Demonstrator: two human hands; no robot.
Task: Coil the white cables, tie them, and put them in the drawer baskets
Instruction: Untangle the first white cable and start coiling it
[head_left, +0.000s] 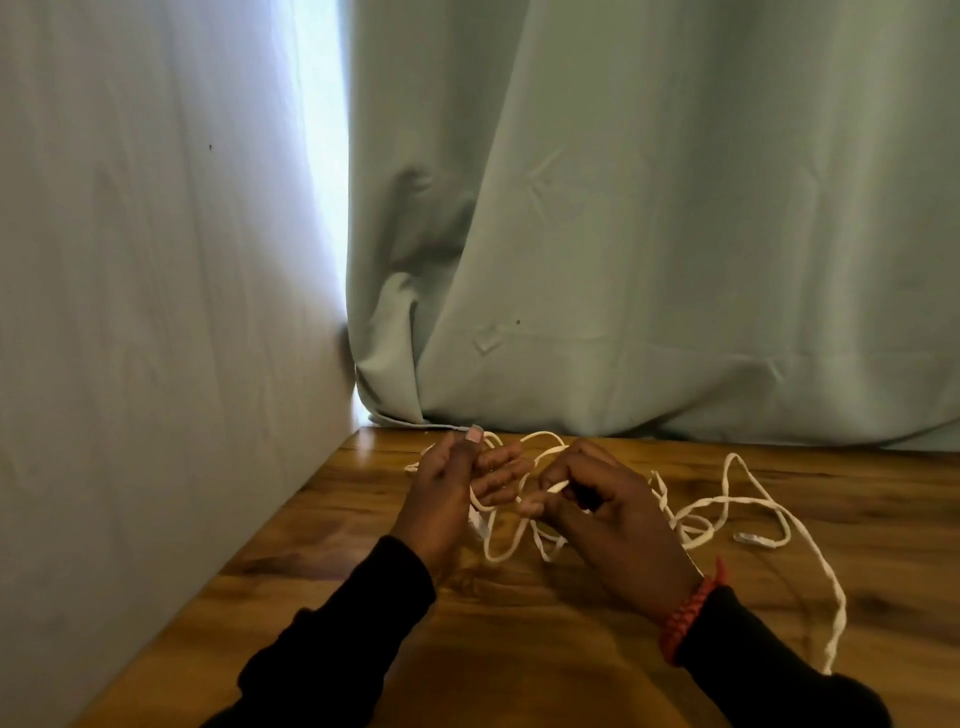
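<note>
A long white cable (737, 503) lies in loose tangled loops on the wooden table (519, 649). My left hand (447, 493) is raised above the table with loops of the cable hanging from its curled fingers and thumb. Close beside it, my right hand (608, 514) pinches a strand of the same cable between thumb and fingers. One cable plug (750, 539) rests on the table to the right of my hands. A long strand trails off toward the table's near right edge. No drawer or basket is in view.
A pale green curtain (649, 234) hangs along the table's far edge. A light grey wall (156, 312) borders the table on the left. A red braided bracelet (691, 618) is on my right wrist.
</note>
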